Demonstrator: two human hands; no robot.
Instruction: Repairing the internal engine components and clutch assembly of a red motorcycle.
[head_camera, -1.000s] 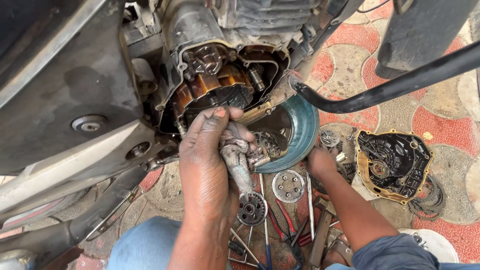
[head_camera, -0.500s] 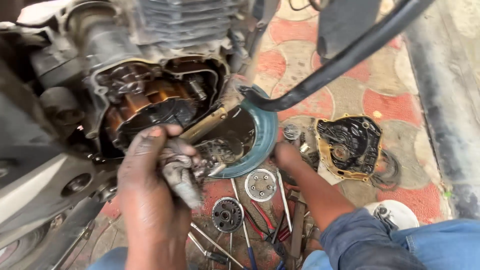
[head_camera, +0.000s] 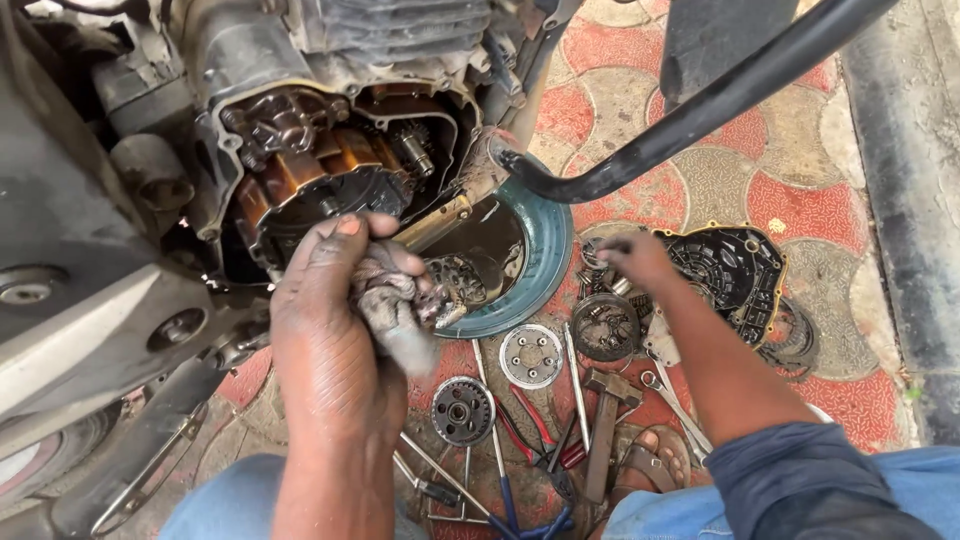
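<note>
Grey, oil-stained rag (head_camera: 395, 305) sits at frame centre, bunched in our left hand (head_camera: 330, 330), whose fingers close around it; its long axis runs from upper left to lower right, the loose end hanging toward the clutch gear (head_camera: 463, 410). Our right hand (head_camera: 635, 258), fingers curled narrowly, touches small parts beside the black engine cover (head_camera: 735, 275) at right; whether it grips any, we cannot tell.

Daylit outdoor floor (head_camera: 800, 215) of red and grey patterned paving tiles, grimy.
</note>
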